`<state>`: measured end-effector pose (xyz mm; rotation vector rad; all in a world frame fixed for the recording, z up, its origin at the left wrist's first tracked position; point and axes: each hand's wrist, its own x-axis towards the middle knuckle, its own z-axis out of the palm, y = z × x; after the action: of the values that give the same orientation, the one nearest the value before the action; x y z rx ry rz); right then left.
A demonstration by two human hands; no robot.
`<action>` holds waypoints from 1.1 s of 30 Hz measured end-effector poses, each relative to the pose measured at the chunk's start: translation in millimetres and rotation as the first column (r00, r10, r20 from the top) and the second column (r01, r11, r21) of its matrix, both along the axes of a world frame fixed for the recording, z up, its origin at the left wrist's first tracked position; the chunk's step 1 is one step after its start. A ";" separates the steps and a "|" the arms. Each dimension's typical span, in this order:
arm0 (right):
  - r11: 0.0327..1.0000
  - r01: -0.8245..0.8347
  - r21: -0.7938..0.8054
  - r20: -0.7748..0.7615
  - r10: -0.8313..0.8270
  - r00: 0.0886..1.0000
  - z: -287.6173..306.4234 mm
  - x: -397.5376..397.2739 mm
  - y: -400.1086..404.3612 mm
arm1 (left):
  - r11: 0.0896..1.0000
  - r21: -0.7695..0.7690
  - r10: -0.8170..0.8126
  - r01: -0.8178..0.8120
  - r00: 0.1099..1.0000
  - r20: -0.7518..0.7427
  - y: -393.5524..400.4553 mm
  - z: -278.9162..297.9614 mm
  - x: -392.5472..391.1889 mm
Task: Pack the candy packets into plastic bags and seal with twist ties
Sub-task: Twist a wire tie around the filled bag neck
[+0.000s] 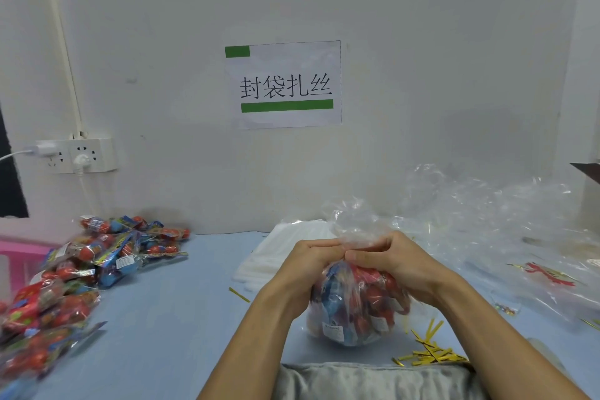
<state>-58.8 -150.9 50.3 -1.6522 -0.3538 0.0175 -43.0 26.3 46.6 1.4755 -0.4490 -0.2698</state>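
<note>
While both hands, left hand (pixel 306 258) and right hand (pixel 386 256), pinch the filled bag (pixel 354 308) at its gathered neck, keep it tightly bunched before reaching for a twist tie (pixel 431 354).

paper sign (pixel 283 84) on wall above tabletop's far edge: black characters "封袋扎丝", green bar beneath, small green block at sign's top left corner. white label (pixel 333 330) on packet inside filled bag (pixel 354 305), near tabletop's front edge: print too small to read. labels on loose packets (pixel 125 261), left side: unreadable.
</note>
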 end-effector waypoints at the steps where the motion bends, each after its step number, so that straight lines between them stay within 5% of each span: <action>1: 1.000 0.011 -0.020 0.014 -0.011 1.000 0.5 -0.3 0.4 | 1.000 -0.006 -0.016 0.016 1.000 -0.015 -0.5 0.7 -0.7; 14: 0.974 0.127 -0.186 0.154 -0.099 0.983 -3.1 2.5 0.3 | 0.995 0.005 0.097 -0.097 0.989 -0.114 -1.9 1.2 3.8; 21: 0.962 0.194 -0.193 0.156 -0.165 0.974 -6.5 5.9 1.7 | 0.953 0.232 0.147 -0.197 0.965 0.216 5.2 -6.7 7.6; 33: 0.893 0.401 -0.203 0.126 -0.382 0.915 -6.9 10.5 9.1 | 0.885 0.217 0.313 -0.412 0.871 0.378 -7.6 -9.3 6.2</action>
<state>-48.3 -141.7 43.4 -1.9293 -0.0749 -0.3276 -36.7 18.7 37.3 1.8751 -0.3965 0.2358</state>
